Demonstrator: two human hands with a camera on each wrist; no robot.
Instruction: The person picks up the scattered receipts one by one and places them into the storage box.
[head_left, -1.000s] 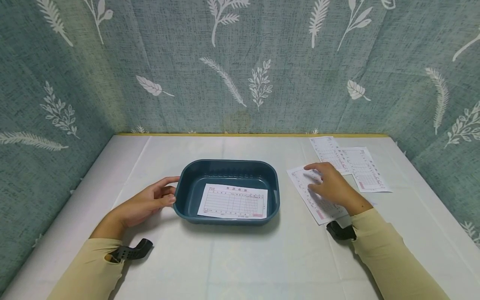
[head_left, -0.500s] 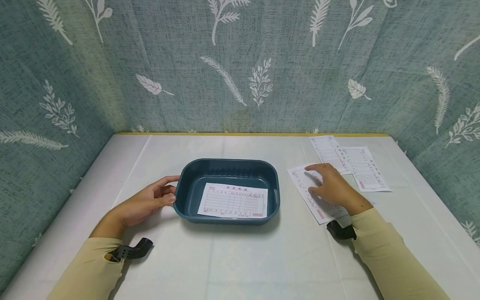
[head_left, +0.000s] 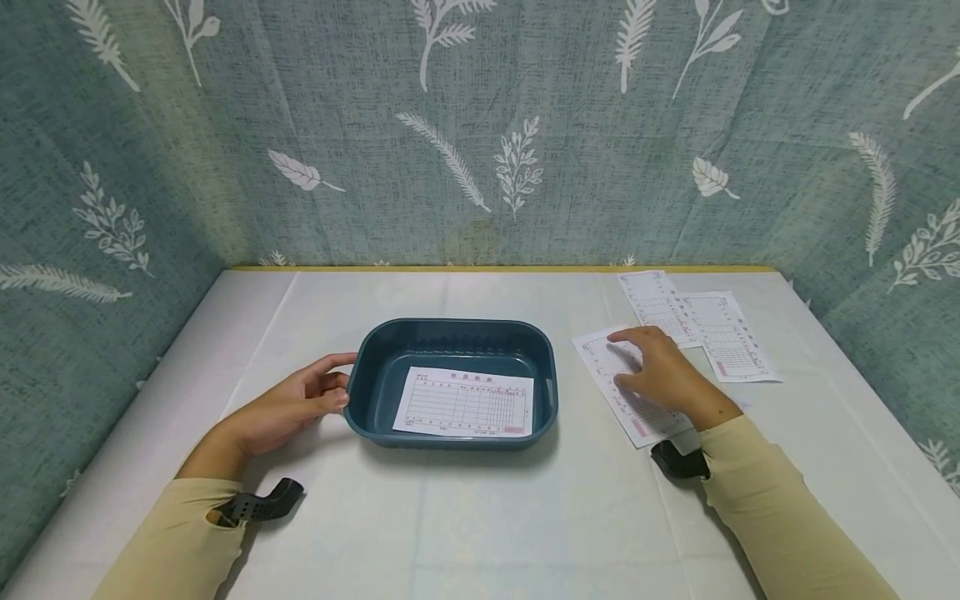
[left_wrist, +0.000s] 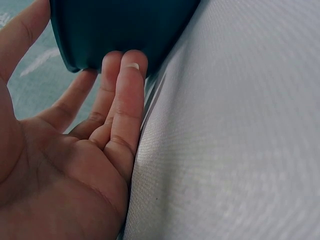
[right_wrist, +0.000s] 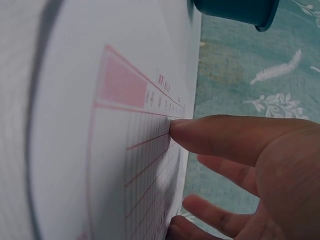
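Observation:
In the head view, a dark teal plastic tub (head_left: pixel 453 442) stands on the white-covered table with one printed receipt slip (head_left: pixel 465 404) lying flat inside. My left hand (head_left: pixel 288 408) touches the tub's left side; the left wrist view shows its fingertips (left_wrist: pixel 132 75) against the outer wall, palm bare. To the right, my right hand (head_left: pixel 663 375) rests over another receipt slip (head_left: pixel 600 354) lying aslant on the table. Its thumb (right_wrist: pixel 200 132) touches the printed paper in the right wrist view, fingers spread apart, and part of that slip is hidden beneath the hand.
Two more receipt slips, one at the back (head_left: pixel 648 292) and one further right (head_left: pixel 727 333), lie partly overlapped beyond the right hand. A leaf-patterned green cloth (head_left: pixel 480 167) encloses the table's back and sides. Black straps (head_left: pixel 258 504) sit on both wrists.

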